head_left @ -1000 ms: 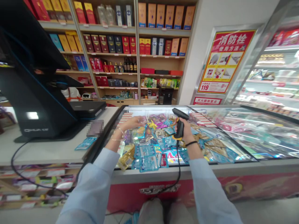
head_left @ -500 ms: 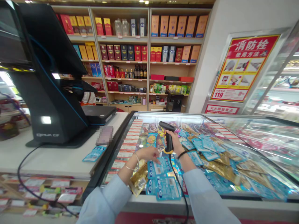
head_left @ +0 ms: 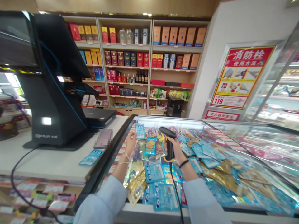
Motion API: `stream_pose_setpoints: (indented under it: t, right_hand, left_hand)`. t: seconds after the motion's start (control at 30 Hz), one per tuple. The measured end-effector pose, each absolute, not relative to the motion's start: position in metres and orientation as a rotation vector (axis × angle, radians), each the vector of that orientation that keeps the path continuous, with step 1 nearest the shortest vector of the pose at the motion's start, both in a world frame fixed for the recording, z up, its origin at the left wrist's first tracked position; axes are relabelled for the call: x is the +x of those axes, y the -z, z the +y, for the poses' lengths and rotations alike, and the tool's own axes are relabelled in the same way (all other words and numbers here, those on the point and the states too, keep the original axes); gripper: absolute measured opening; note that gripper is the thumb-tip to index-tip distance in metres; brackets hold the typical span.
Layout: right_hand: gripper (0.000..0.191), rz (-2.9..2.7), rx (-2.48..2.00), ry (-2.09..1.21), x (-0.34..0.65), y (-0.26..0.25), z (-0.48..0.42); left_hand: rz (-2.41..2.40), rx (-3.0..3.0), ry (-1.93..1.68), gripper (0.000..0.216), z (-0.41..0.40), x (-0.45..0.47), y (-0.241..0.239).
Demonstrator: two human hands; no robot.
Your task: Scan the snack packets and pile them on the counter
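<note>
My left hand (head_left: pixel 130 140) is raised over the freezer lid and pinches a small blue packet (head_left: pixel 140 130), held upright. My right hand (head_left: pixel 174 148) grips a black barcode scanner (head_left: pixel 168 140) by its handle; the scanner's head points left, toward the packet. A black cable (head_left: pixel 175 186) runs down from the scanner toward me. Beneath both hands, several blue, gold and coloured snack packets (head_left: pixel 161 183) lie spread on the glass lid of a chest freezer (head_left: pixel 245 146).
A black checkout terminal (head_left: pixel 49 93) stands on the white counter (head_left: pixel 46 161) at the left, with a blue packet (head_left: pixel 91 157) lying on that counter. Shelves of boxed goods (head_left: pixel 144 59) fill the back wall. A red fire-hydrant poster (head_left: pixel 240 76) hangs right.
My left hand went down to the packets on the lid, picked up a blue one and lifted it up beside the scanner. The right hand stayed on the scanner.
</note>
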State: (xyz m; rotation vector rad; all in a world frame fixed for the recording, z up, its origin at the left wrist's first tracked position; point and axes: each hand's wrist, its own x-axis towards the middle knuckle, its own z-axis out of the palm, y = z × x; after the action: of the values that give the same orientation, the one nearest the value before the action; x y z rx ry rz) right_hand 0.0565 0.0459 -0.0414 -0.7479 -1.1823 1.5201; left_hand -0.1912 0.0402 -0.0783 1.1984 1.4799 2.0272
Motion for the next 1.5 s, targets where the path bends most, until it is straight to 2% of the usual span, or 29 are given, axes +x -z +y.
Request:
stream_pose_setpoints:
  t: [0.17,0.7,1.37,1.5]
  right_hand:
    - [0.032,-1.378,-0.714,-1.598,0.047,0.045,0.035]
    - [0.032,-1.415,-0.643,-1.692,0.043,0.054,0.037]
    - [0.035,-1.348,-0.697,-1.695,0.042,0.063,0.044]
    - [0.036,-1.333,-0.688,-1.754,0.040,0.060,0.042]
  left_hand:
    - [1.684,1.144,-2.249,0.036,0.035,-0.196,0.073]
    - [1.808,1.205,-2.207,0.033,0.031,-0.196,0.070]
    - [1.781,1.205,-2.170,0.039,0.031,-0.195,0.071]
    - [1.565,1.087,-2.208,0.042,0.031,-0.197,0.076]
